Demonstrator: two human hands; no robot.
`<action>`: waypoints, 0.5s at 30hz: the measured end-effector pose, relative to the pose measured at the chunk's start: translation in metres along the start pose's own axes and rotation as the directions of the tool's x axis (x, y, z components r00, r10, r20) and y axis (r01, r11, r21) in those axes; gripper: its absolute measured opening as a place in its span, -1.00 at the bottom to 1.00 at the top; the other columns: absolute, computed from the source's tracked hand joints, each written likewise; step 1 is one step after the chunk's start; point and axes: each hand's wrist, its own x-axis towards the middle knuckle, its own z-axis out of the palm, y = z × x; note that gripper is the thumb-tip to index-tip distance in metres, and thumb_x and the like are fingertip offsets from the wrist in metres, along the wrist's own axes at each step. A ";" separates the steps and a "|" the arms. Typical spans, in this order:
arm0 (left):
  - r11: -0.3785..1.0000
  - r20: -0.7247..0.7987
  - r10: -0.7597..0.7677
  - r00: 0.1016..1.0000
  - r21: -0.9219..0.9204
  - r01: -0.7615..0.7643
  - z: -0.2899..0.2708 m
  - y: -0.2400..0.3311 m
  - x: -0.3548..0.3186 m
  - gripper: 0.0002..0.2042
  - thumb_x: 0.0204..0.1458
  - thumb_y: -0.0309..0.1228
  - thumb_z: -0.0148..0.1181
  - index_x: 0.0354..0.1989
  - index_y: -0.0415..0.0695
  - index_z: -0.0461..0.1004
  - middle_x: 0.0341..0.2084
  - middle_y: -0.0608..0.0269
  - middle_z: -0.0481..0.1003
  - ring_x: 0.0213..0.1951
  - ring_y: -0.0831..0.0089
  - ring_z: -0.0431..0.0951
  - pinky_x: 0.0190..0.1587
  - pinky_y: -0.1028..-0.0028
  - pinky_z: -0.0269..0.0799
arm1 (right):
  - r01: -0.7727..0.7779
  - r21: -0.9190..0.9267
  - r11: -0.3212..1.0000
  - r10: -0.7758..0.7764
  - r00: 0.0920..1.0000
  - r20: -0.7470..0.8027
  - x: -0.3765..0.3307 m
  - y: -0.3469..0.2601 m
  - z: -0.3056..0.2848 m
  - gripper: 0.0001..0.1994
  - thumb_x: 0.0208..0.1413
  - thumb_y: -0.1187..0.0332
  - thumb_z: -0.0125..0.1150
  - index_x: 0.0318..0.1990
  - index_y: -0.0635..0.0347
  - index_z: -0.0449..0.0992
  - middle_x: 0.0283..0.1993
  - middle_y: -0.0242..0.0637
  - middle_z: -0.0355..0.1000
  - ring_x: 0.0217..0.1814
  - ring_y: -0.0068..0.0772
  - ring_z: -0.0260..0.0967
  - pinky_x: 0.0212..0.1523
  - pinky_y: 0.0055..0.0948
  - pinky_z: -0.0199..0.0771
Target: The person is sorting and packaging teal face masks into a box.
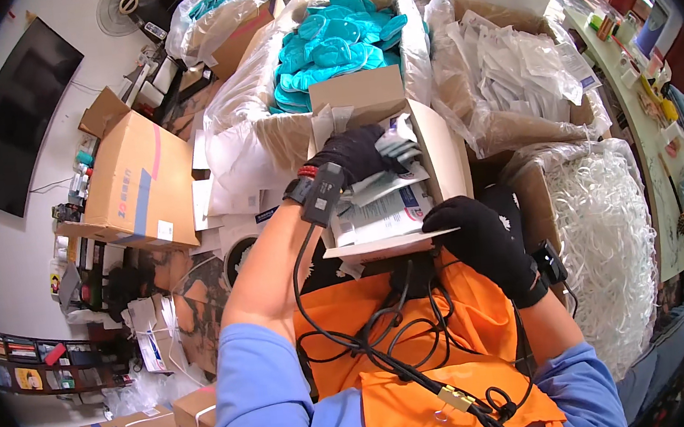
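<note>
An open cardboard box [449, 144] stands in front of me, with white printed packets [384, 216] lying flat inside it. My left hand [353, 158], in a black glove, reaches into the box from the left. Its fingers close on a small stack of white packets [398, 142] near the far right part of the box. My right hand [478, 241], also black-gloved, grips the near right corner of the box by its front flap [387, 247]; the thumb side is partly hidden.
Behind the box, a plastic-lined carton [415, 35] holds teal padded pieces [337, 43]. A carton of white packets [509, 62] and a bag of white loops [604, 244] stand right. A closed-sided tall carton [134, 181] sits left. Black cables [364, 340] cross my orange apron [469, 308].
</note>
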 end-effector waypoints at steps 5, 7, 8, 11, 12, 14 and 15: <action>0.995 0.115 -0.046 0.992 0.088 0.036 -0.001 0.039 -0.022 0.14 -0.35 0.16 0.41 0.33 -0.33 -0.01 0.19 -0.22 0.24 0.20 -0.01 0.32 0.22 0.22 0.24 | 0.049 -0.031 0.998 -0.049 0.998 -0.025 -0.015 0.004 0.009 -0.72 -0.18 0.62 0.20 -0.22 0.22 0.53 -0.21 -0.16 0.46 -0.11 -0.07 0.42 -0.04 -0.27 0.41; 0.997 0.117 -0.050 0.992 0.071 0.042 0.006 0.044 -0.025 0.18 -0.37 0.18 0.42 0.34 -0.33 -0.04 0.17 -0.26 0.25 0.19 -0.05 0.32 0.23 0.21 0.24 | 0.066 -0.015 0.998 -0.067 0.996 -0.064 -0.015 0.004 0.017 -0.72 -0.20 0.61 0.20 -0.23 0.20 0.52 -0.21 -0.16 0.45 -0.10 -0.05 0.42 -0.04 -0.24 0.40; 0.998 -0.017 0.019 1.000 0.055 -0.018 0.019 0.039 -0.025 0.10 -0.28 0.06 0.40 0.35 -0.32 -0.08 0.12 -0.30 0.28 0.13 -0.10 0.37 0.16 0.16 0.30 | 0.069 -0.037 0.997 -0.071 0.996 -0.062 -0.015 0.004 0.019 -0.71 -0.22 0.58 0.25 -0.23 0.19 0.52 -0.22 -0.16 0.45 -0.11 -0.04 0.41 -0.06 -0.23 0.41; 0.983 -0.117 -0.036 0.992 0.172 0.056 0.032 0.038 -0.017 -0.07 -0.15 -0.17 0.31 0.35 -0.31 -0.07 0.07 -0.30 0.31 0.05 -0.09 0.43 0.02 0.13 0.41 | 0.082 -0.079 0.993 -0.085 0.996 -0.028 -0.017 0.005 0.022 -0.69 -0.26 0.52 0.34 -0.24 0.15 0.52 -0.24 -0.17 0.44 -0.12 -0.02 0.39 -0.10 -0.20 0.41; 0.981 -0.196 -0.012 0.980 0.187 0.050 0.039 0.030 -0.013 -0.29 -0.11 -0.35 0.19 0.28 -0.27 0.13 -0.08 -0.24 0.44 -0.08 -0.02 0.52 -0.13 0.14 0.48 | 0.083 -0.083 0.993 -0.083 0.997 0.000 -0.022 0.005 0.023 -0.70 -0.25 0.51 0.34 -0.24 0.15 0.52 -0.25 -0.17 0.44 -0.12 -0.01 0.39 -0.10 -0.20 0.41; 0.976 -0.234 -0.072 0.969 0.181 0.117 0.039 0.014 -0.002 -0.45 -0.10 -0.37 0.17 0.16 -0.20 0.31 -0.20 -0.19 0.49 -0.16 0.00 0.56 -0.16 0.14 0.49 | 0.099 -0.068 0.993 -0.096 0.994 0.045 -0.023 -0.003 0.024 -0.71 -0.24 0.50 0.34 -0.26 0.14 0.51 -0.26 -0.16 0.44 -0.12 -0.01 0.37 -0.08 -0.20 0.39; 0.973 -0.250 -0.099 0.963 0.176 0.146 0.036 0.011 0.002 -0.52 -0.09 -0.38 0.16 0.09 -0.17 0.40 -0.25 -0.16 0.52 -0.20 0.02 0.57 -0.18 0.15 0.49 | 0.087 -0.070 0.994 -0.085 0.996 0.030 -0.025 -0.002 0.024 -0.72 -0.24 0.51 0.33 -0.27 0.14 0.51 -0.26 -0.16 0.43 -0.12 0.00 0.37 -0.08 -0.20 0.39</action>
